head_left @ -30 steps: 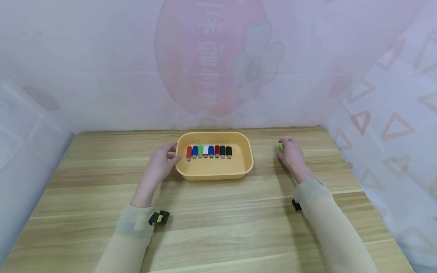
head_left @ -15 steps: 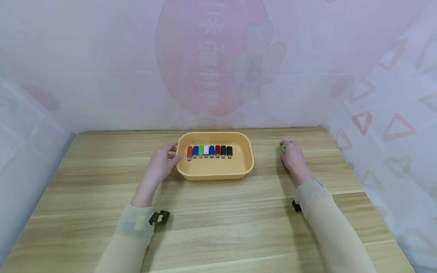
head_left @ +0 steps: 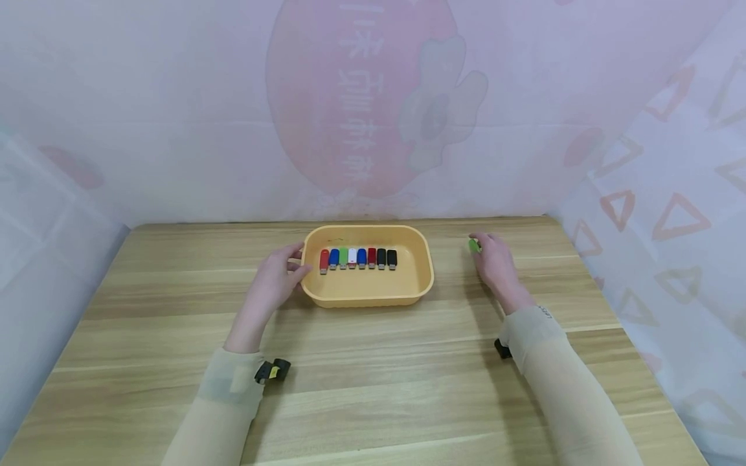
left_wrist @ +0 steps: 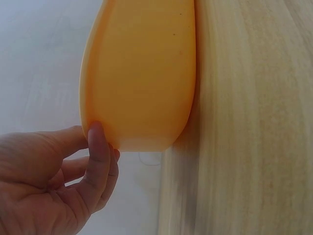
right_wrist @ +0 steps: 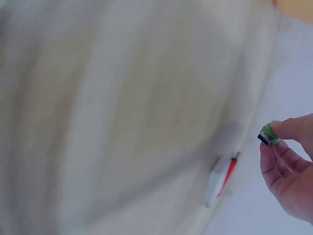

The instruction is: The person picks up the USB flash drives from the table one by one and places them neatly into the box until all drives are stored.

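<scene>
While the left hand (head_left: 274, 279) gripped the yellow tray (head_left: 366, 299) at nine o'clock, the right hand (head_left: 494, 264) pinched a green USB stick (head_left: 474, 245) by its sides; it looked light, stiff and slippery

A staged recording booth: a bare light wooden table (head_left: 373, 388) enclosed by translucent white printed curtains (head_left: 175, 110).
</scene>
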